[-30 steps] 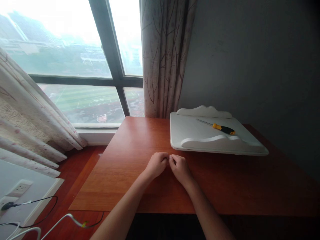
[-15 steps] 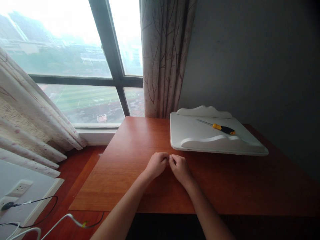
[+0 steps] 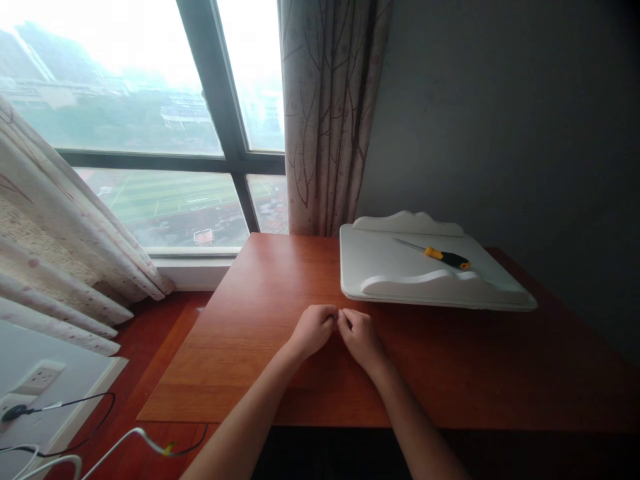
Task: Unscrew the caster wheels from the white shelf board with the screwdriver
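My left hand (image 3: 315, 327) and my right hand (image 3: 359, 333) meet above the reddish-brown wooden table (image 3: 225, 347). Both are closed, thumbs and forefingers drawn together, and their fingertips touch or nearly touch. Whatever lies between the fingers, if anything, is hidden or too small to make out. Beyond my right hand, a white board with wavy raised strips (image 3: 375, 257) sits on the table. A screwdriver with a black and yellow handle (image 3: 447, 258) lies on that board, its shaft pointing to the left, apart from both hands.
A window (image 3: 165, 200) stands beyond the table at the left, between patterned curtains (image 3: 330, 120). A grey wall (image 3: 500, 133) rises behind the board. At the lower left, a black plug (image 3: 17, 412) sits in a wall socket, and a white cable (image 3: 115, 447) runs near the table's edge.
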`<act>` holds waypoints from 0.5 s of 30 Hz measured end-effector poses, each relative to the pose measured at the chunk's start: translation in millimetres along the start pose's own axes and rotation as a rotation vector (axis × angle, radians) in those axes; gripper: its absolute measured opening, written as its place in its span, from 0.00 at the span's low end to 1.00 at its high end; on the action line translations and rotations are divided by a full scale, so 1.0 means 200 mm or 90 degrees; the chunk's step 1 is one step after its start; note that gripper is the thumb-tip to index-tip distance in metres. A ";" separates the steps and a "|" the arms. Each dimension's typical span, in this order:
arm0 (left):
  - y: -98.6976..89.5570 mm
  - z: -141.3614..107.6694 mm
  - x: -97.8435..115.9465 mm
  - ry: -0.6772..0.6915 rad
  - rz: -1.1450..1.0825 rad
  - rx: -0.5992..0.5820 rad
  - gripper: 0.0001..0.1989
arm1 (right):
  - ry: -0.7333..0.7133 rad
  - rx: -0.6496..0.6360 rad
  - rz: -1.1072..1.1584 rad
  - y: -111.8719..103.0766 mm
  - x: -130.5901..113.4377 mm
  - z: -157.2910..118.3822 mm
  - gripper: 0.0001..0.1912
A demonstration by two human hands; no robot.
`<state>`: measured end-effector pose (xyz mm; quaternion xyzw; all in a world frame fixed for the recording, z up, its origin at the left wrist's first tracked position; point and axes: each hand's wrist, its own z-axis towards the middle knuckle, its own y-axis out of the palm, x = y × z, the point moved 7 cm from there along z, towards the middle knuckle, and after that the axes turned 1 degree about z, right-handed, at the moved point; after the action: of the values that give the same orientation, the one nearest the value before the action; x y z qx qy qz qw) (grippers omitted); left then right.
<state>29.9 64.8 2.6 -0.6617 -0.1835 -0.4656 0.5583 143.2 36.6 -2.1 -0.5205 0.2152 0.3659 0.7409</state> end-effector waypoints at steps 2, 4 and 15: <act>0.00 0.00 0.00 0.001 0.000 0.000 0.09 | 0.000 0.001 0.000 0.00 0.00 0.00 0.18; 0.00 0.00 0.00 0.001 -0.001 -0.001 0.09 | 0.000 0.001 0.000 0.00 0.00 0.00 0.18; 0.00 0.00 0.00 -0.002 0.000 -0.002 0.09 | -0.002 0.002 0.002 0.00 0.01 0.00 0.18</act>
<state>29.7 65.0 2.3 -0.6633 -0.1835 -0.4651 0.5569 143.4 36.5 -3.4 -0.5186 0.2151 0.3674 0.7415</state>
